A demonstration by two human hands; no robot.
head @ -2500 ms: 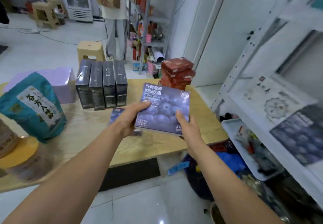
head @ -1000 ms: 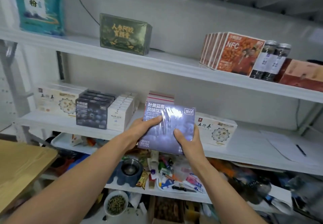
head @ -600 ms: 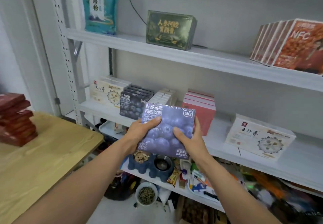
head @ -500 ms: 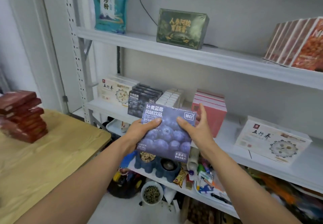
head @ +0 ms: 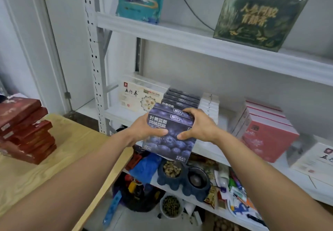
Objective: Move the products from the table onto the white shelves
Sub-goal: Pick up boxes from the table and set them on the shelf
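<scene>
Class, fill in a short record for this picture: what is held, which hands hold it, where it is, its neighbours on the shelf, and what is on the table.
Held: blue box, perhaps two together
Hands: left hand and right hand grip its sides
Place: at the front of the shelf, before a row of matching boxes; whether it is set down cannot be told
Neighbours: white boxes right of that row
Table: red boxes stacked on the table
</scene>
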